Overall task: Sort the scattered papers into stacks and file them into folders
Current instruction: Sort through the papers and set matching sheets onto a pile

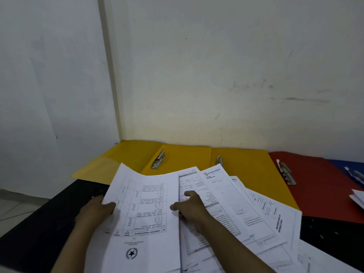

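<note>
The papers (226,209) are thin, light and floppy, so the left hand (96,210) pinches 1 sheet (145,209) at its edge while the right hand (190,206) presses flat on the pile.

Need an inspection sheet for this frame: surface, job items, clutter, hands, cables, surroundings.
Surface: black desk, set in a wall corner.
Job's things: loose papers fanned out; open yellow folders, red folder and blue folder along the wall, metal clips showing.
Clutter: nothing seen.
Grippers: left hand has a grip on the table sheet by its edge; right hand rests on the papers, fingers spread.
Cables: nothing seen.
Surroundings: scuffed white wall; tiled floor at left.
</note>
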